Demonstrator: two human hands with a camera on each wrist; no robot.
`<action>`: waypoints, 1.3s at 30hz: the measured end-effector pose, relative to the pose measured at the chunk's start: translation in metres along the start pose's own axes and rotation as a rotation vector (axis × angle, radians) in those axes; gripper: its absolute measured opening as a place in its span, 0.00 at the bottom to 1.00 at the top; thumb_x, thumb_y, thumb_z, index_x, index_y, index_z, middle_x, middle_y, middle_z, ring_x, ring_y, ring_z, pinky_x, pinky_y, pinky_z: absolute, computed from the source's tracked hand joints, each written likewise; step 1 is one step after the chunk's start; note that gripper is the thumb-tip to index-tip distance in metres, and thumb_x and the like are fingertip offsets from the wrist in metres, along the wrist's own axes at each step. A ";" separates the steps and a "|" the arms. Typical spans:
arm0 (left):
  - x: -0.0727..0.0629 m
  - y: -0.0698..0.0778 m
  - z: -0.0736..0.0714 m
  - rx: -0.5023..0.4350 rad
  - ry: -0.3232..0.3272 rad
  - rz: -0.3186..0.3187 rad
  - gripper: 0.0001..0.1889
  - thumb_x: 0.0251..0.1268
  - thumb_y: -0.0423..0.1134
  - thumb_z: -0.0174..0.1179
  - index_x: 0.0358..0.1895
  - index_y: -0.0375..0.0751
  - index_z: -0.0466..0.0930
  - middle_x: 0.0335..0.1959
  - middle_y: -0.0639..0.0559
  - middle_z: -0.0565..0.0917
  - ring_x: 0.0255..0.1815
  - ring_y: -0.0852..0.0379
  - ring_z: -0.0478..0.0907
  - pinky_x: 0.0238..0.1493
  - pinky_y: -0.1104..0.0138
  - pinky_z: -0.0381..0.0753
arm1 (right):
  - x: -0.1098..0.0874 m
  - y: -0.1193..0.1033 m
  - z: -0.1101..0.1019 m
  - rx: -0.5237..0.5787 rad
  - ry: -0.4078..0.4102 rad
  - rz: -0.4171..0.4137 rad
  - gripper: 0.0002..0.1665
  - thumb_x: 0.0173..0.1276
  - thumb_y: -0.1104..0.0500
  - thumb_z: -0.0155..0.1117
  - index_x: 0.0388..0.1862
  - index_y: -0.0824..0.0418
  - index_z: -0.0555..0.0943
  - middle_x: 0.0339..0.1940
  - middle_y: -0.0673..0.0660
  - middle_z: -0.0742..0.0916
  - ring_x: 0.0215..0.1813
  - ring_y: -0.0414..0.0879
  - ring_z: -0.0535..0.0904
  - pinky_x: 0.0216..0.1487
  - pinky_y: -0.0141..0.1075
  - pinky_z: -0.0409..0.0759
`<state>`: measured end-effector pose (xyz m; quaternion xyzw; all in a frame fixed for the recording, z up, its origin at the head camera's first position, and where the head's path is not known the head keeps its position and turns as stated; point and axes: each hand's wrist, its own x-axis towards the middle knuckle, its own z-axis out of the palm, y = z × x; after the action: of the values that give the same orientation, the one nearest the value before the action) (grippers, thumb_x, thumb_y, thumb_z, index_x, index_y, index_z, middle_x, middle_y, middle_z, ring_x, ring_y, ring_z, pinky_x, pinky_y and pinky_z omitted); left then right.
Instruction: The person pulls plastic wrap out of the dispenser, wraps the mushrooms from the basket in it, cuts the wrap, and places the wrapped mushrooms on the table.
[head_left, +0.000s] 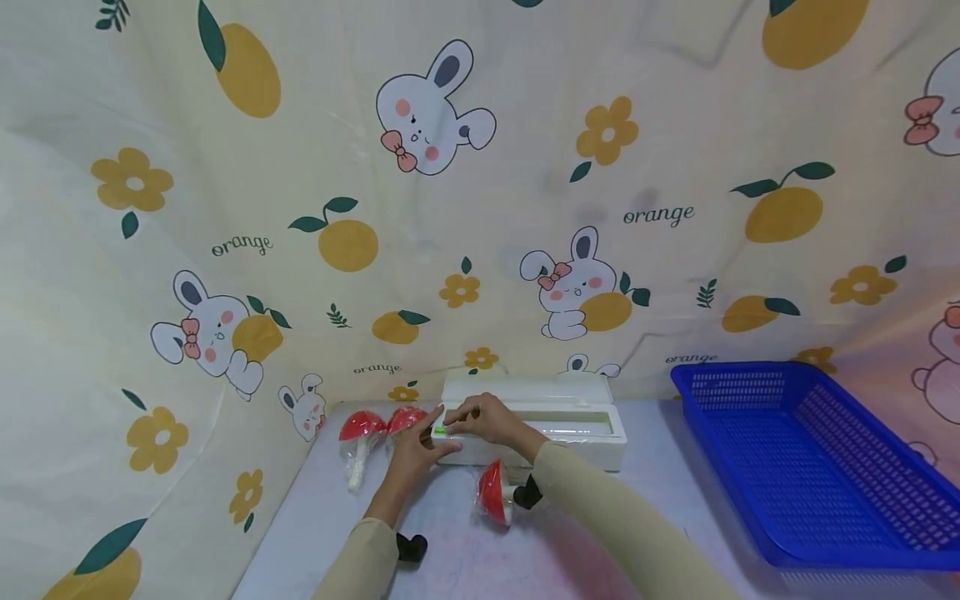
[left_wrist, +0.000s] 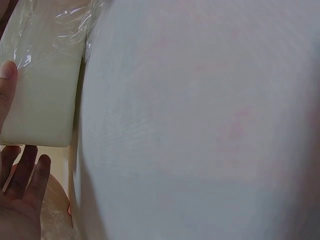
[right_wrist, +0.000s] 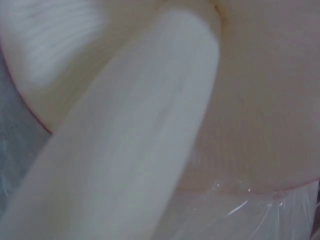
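A white cling film dispenser [head_left: 543, 452] stands at the back of the table, its lid [head_left: 525, 389] raised and a roll [head_left: 570, 427] showing inside. My left hand [head_left: 412, 454] holds its left end, thumb along the front and index finger at the top corner. With curled fingers, my right hand [head_left: 483, 417] pinches at the small green slider [head_left: 440, 430] on the same end; its fingertips hide part of it. Clear film [left_wrist: 60, 35] overlaps the dispenser's front in the left wrist view. Under my right wrist lies a film-wrapped red toy mushroom [head_left: 492, 493], whose pale stem [right_wrist: 135, 120] fills the right wrist view.
Two more wrapped mushrooms, one with a red cap [head_left: 362, 424] and the other partly behind my left hand [head_left: 406, 417], lie left of the dispenser. A blue plastic basket [head_left: 750, 492] stands on the right. A patterned cloth [head_left: 510, 208] hangs behind the table.
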<state>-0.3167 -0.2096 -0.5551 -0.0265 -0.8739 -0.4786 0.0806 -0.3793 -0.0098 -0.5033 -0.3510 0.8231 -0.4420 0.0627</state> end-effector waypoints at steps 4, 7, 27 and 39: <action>0.000 0.001 0.001 0.001 -0.002 -0.008 0.45 0.60 0.51 0.80 0.81 0.56 0.70 0.77 0.43 0.76 0.74 0.41 0.77 0.68 0.49 0.81 | -0.001 -0.002 0.000 -0.024 0.008 0.008 0.10 0.69 0.55 0.80 0.46 0.54 0.95 0.33 0.46 0.88 0.31 0.39 0.70 0.32 0.30 0.70; -0.001 0.002 0.001 -0.011 0.000 -0.007 0.45 0.60 0.51 0.80 0.81 0.56 0.70 0.77 0.43 0.76 0.74 0.40 0.77 0.69 0.48 0.81 | -0.001 -0.001 0.001 -0.033 0.015 0.018 0.09 0.69 0.54 0.80 0.46 0.53 0.95 0.33 0.44 0.88 0.31 0.38 0.71 0.32 0.30 0.71; -0.001 -0.001 0.000 -0.015 0.016 -0.003 0.44 0.61 0.50 0.80 0.81 0.58 0.71 0.76 0.44 0.78 0.73 0.42 0.78 0.68 0.48 0.81 | 0.001 -0.002 0.007 -0.012 0.009 0.052 0.08 0.70 0.54 0.79 0.45 0.52 0.96 0.34 0.43 0.88 0.33 0.38 0.74 0.33 0.31 0.74; -0.003 -0.002 -0.002 -0.026 0.011 0.044 0.45 0.59 0.48 0.80 0.81 0.54 0.72 0.74 0.42 0.79 0.71 0.43 0.79 0.67 0.49 0.82 | -0.001 0.001 0.005 -0.059 0.016 -0.015 0.05 0.70 0.56 0.79 0.43 0.53 0.96 0.32 0.43 0.88 0.32 0.36 0.72 0.34 0.30 0.72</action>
<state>-0.3133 -0.2117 -0.5563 -0.0441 -0.8663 -0.4883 0.0953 -0.3773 -0.0121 -0.5073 -0.3555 0.8336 -0.4206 0.0425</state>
